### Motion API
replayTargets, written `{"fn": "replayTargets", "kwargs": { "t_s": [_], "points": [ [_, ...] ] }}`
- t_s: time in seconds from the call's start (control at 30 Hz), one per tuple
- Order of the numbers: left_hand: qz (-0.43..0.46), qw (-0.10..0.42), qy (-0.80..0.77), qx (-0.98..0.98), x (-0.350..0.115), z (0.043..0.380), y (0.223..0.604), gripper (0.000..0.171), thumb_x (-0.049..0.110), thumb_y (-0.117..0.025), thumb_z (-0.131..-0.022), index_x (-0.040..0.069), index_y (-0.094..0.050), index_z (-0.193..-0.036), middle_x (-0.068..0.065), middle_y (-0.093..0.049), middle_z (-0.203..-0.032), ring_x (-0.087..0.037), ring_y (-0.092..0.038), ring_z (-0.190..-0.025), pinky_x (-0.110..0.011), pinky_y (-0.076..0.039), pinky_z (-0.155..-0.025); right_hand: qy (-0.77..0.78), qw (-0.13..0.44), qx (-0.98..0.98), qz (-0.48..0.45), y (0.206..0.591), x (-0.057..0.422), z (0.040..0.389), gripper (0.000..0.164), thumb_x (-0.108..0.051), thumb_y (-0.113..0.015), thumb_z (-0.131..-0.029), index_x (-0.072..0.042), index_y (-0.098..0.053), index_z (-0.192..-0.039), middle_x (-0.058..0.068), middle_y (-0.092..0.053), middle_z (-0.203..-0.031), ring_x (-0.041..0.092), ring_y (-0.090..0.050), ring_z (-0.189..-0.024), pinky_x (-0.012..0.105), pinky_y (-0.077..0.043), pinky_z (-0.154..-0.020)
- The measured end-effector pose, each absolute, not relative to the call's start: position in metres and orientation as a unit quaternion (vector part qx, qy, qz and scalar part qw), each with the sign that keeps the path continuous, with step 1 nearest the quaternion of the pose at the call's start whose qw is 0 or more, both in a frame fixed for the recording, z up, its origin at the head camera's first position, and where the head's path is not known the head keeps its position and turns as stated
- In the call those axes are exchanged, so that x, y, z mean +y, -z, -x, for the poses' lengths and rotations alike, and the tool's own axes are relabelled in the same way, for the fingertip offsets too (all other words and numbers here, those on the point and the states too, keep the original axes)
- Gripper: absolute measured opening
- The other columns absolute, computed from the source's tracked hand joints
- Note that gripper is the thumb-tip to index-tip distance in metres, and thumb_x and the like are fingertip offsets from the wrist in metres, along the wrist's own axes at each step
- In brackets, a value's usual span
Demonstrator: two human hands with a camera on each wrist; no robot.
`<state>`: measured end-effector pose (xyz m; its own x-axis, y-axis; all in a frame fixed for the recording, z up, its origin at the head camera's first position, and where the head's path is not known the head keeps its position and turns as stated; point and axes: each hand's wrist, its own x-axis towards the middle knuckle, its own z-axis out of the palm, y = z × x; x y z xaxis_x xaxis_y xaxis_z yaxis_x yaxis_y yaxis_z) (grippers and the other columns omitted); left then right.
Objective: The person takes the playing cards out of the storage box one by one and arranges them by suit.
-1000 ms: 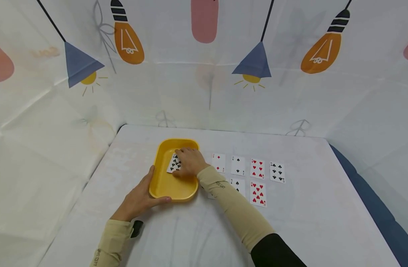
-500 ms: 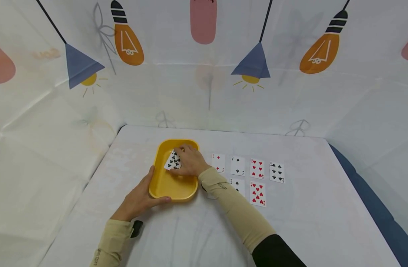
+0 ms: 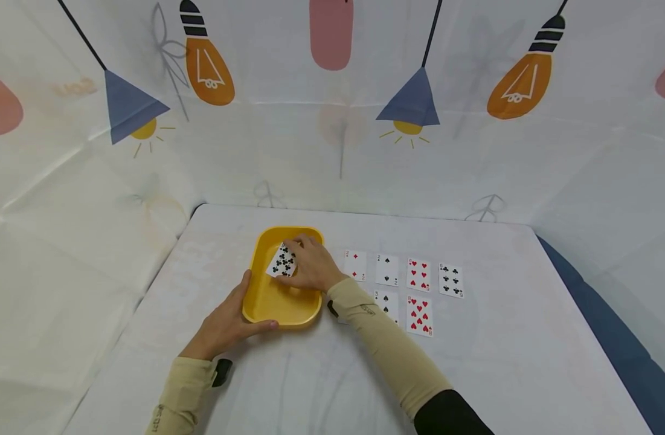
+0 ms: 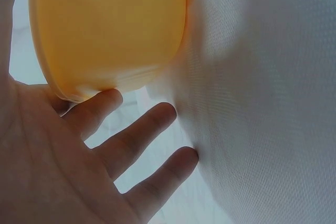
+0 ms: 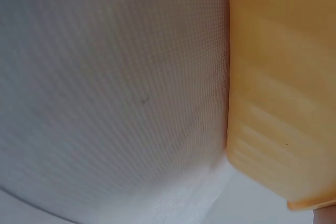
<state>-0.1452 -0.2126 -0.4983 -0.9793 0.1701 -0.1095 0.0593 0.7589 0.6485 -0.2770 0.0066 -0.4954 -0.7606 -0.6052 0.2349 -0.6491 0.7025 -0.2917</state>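
A yellow tray (image 3: 280,308) stands left of centre on the table. My left hand (image 3: 223,326) rests against its near-left corner, thumb along the near rim. In the left wrist view the fingers (image 4: 136,142) are spread, one fingertip touching the tray's outer wall. Inside the tray, my right hand (image 3: 313,266) holds a clubs playing card (image 3: 281,263) between thumb and fingers, hiding its right part. Whether other cards lie under it cannot be seen. The right wrist view shows mostly the tray's outer side (image 5: 283,87) and only a sliver of skin.
Right of the tray, face-up cards form two rows: two of diamonds (image 3: 356,266), two of spades (image 3: 387,270), hearts (image 3: 418,275) and clubs (image 3: 451,281) above, spades (image 3: 385,302) and hearts (image 3: 420,316) below. My right sleeve (image 3: 386,344) partly covers the lower row. A white cloth covers the table (image 3: 506,362).
My right hand has shifted the clubs card slightly up and left inside the tray, and more of its face shows. The left hand, tray and laid-out cards stay in place.
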Motion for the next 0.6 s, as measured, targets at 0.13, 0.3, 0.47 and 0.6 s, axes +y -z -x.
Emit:
{"fn": "replayTargets", "kwargs": {
  "t_s": [0.13, 0.3, 0.47, 0.6],
  "points": [
    [-0.062, 0.080, -0.343, 0.934, -0.213, 0.146, 0.499, 0.133, 0.070, -0.077, -0.075, 0.016, 0.005, -0.164, -0.013, -0.015, -0.168, -0.039, -0.030, -0.147, -0.064, -0.032, -0.112, -0.204, 0.066, -0.915, -0.343, 0.495, 0.009, 0.274, 0.086, -0.065, -0.071, -0.083, -0.013, -0.050, -0.148, 0.011, -0.052, -0.135, 0.024, -0.053, -0.118, 0.037, -0.048, -0.102],
    [-0.061, 0.081, -0.341, 0.935, -0.214, 0.146, 0.499, 0.133, 0.071, -0.077, -0.074, 0.017, 0.004, -0.164, -0.013, -0.016, -0.168, -0.039, -0.032, -0.146, -0.065, -0.033, -0.111, -0.216, 0.067, -0.912, -0.343, 0.495, 0.011, 0.271, 0.088, -0.064, -0.072, -0.082, -0.012, -0.049, -0.149, 0.010, -0.051, -0.136, 0.021, -0.052, -0.117, 0.034, -0.047, -0.103],
    [-0.065, 0.077, -0.340, 0.935, -0.214, 0.145, 0.499, 0.133, 0.072, -0.077, -0.074, 0.015, 0.004, -0.164, -0.015, -0.017, -0.167, -0.040, -0.032, -0.146, -0.064, -0.033, -0.111, -0.225, 0.062, -0.909, -0.346, 0.494, 0.014, 0.268, 0.090, -0.064, -0.073, -0.082, -0.013, -0.047, -0.150, 0.009, -0.048, -0.138, 0.020, -0.052, -0.118, 0.035, -0.048, -0.103],
    [-0.070, 0.075, -0.344, 0.934, -0.214, 0.145, 0.498, 0.134, 0.072, -0.077, -0.073, 0.014, 0.003, -0.164, -0.016, -0.017, -0.167, -0.040, -0.032, -0.146, -0.064, -0.032, -0.112, -0.231, 0.057, -0.907, -0.346, 0.493, 0.017, 0.265, 0.092, -0.064, -0.073, -0.082, -0.013, -0.045, -0.152, 0.010, -0.047, -0.141, 0.021, -0.052, -0.120, 0.036, -0.047, -0.105]
  ]
}}
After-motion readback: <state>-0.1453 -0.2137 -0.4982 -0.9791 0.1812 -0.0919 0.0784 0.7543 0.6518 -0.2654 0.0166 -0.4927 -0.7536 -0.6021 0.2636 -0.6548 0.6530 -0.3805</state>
